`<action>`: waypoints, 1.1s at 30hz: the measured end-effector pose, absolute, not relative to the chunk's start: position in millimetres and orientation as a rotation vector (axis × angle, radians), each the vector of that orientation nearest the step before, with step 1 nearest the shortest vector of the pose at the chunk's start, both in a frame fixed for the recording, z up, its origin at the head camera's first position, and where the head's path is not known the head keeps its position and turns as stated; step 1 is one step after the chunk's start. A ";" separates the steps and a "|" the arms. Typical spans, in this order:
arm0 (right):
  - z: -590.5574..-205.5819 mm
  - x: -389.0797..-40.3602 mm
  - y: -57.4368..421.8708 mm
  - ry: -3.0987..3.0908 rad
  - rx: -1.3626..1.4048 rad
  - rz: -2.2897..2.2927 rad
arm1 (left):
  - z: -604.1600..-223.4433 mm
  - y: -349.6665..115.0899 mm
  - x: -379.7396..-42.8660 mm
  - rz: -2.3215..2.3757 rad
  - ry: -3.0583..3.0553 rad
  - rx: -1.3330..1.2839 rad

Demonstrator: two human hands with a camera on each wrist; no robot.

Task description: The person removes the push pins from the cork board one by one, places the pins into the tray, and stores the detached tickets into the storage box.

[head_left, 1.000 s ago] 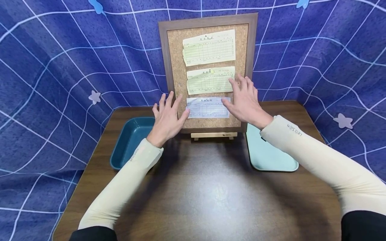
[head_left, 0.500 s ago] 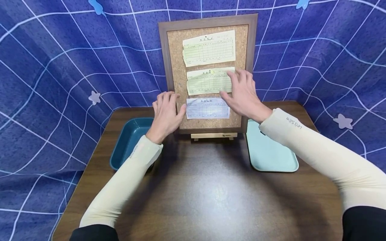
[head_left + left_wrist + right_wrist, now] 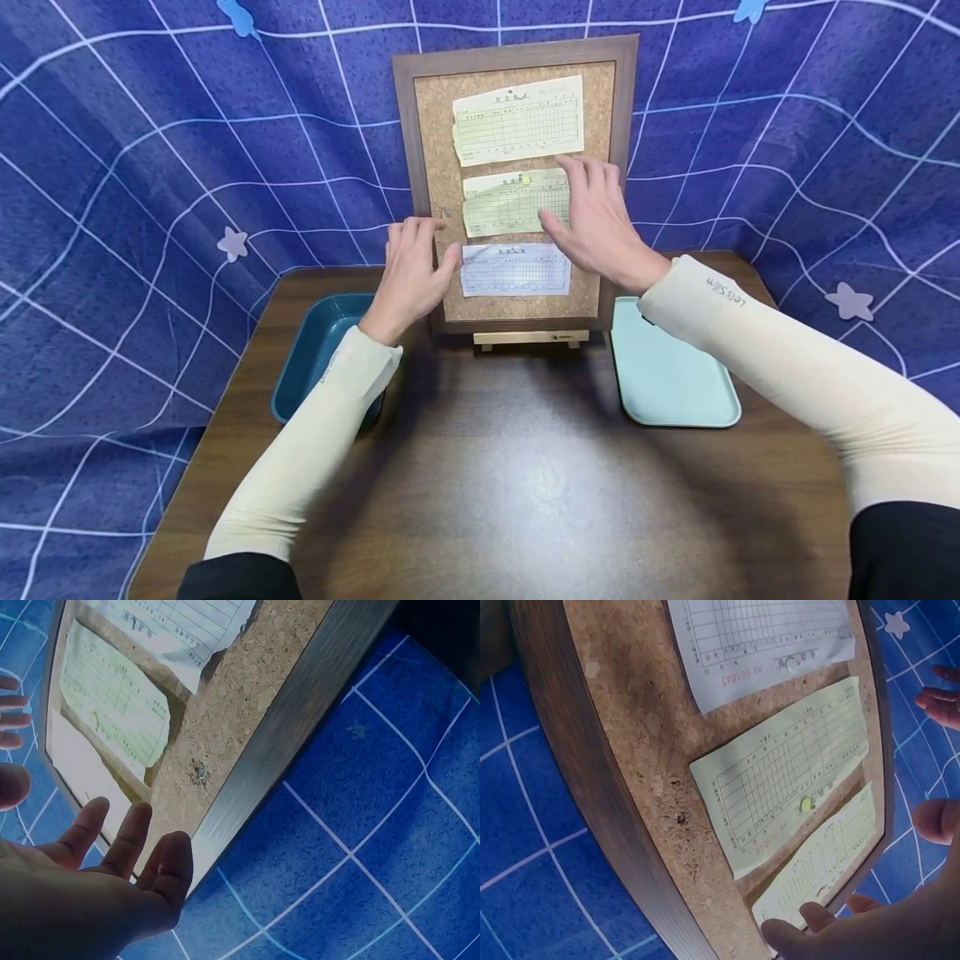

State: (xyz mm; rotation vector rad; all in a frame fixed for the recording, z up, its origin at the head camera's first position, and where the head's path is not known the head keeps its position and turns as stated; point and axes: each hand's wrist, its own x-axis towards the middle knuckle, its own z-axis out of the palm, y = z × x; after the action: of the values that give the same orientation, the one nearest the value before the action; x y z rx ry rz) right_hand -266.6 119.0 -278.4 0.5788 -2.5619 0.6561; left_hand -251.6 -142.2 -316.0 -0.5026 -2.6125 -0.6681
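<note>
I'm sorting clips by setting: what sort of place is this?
Probably a staged indoor tabletop workspace, though the wider room isn't shown. Patterned blue cloth hangs behind and beside a dark wooden table, and a framed corkboard stands at its back.

Brown table (image 3: 540,467): teal tray (image 3: 318,346) left, wooden stand (image 3: 517,338) at back, pale-blue tray (image 3: 678,387) right.

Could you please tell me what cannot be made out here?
Middle slip, head view: right end, behind the right hand.
Teal basin, head view: right side, behind the left sleeve.
Blue slip, left wrist view: cut off by the top edge.
Top slip, head view: fine print too small.
</note>
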 end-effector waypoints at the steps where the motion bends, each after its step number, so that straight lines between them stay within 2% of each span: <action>1: -277.8 -266.8 118.8 -2.554 0.581 0.664 | -315.6 -141.9 -252.2 -0.677 -2.613 -0.500; 22: -269.8 -270.5 108.9 -2.388 0.615 0.765 | -303.7 -131.3 -258.8 -0.748 -2.444 -0.517; 33: -268.7 -281.4 110.2 -2.197 0.768 0.744 | -292.3 -127.7 -263.5 -0.713 -2.448 -0.470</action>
State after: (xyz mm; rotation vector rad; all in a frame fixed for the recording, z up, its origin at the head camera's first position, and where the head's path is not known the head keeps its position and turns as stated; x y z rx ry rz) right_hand -281.4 110.2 -268.7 0.7685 -2.1967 0.7438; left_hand -263.5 -127.7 -292.3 -0.4700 -2.4479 -0.7127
